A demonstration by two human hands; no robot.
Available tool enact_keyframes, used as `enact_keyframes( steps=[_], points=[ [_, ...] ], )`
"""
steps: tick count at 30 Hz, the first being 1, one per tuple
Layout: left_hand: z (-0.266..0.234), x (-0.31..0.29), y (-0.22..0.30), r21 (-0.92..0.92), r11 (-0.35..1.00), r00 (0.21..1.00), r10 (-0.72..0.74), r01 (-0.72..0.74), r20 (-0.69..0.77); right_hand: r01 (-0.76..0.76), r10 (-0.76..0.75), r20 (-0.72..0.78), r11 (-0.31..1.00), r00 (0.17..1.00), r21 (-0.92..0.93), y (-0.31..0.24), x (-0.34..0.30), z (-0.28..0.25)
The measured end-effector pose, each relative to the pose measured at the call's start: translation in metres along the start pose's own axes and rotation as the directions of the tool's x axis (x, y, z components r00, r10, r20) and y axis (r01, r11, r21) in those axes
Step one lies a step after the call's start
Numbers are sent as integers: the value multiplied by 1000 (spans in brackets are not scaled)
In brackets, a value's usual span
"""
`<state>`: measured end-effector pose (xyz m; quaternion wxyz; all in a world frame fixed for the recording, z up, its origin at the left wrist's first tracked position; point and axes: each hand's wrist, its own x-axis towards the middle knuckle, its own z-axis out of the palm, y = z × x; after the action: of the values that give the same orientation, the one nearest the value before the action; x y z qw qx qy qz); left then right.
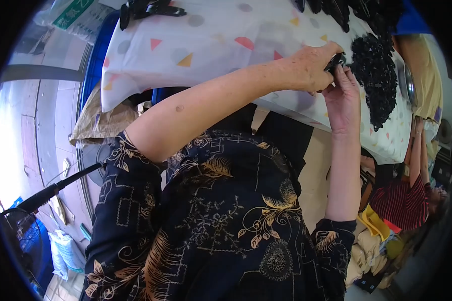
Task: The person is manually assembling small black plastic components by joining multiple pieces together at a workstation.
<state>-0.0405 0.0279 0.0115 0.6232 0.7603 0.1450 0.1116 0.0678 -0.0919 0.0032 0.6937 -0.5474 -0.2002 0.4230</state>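
Black piece (335, 62) is resting between the left hand (312, 69) and the right hand (343, 94), near the desk's (140, 65) front edge, toward its right end. Both grips are pinching it; its long axis is staying hidden. Black pile (374, 75) is lying just rightward, nearer the right hand. Left forearm (211, 95) is slanting across; right forearm (345, 170) is pointing straight up the view.

1. ok so heap of small pieces (374, 75) on the right end of the table (211, 45), just right of the left hand (310, 67) and right hand (342, 95)
2. another bunch of pieces (150, 10) up at its far left edge
3. sack (108, 121) by the near left corner, other person (402, 200) off right
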Motion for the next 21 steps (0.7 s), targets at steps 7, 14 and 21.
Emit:
enact_keyframes(
  steps=[7,14,21],
  points=[
    [-43,7,-50,627,777,969,195,-57,-153,-202,600,432,711,673,-673,17,-49,-1],
    [-73,2,-60,474,880,960,146,-17,-238,514,580,433,30,690,-858,147,-42,-42],
    [-69,8,-64,438,894,900,267,-96,-346,479,606,232,-283,761,-831,117,14,-151]
  ],
)
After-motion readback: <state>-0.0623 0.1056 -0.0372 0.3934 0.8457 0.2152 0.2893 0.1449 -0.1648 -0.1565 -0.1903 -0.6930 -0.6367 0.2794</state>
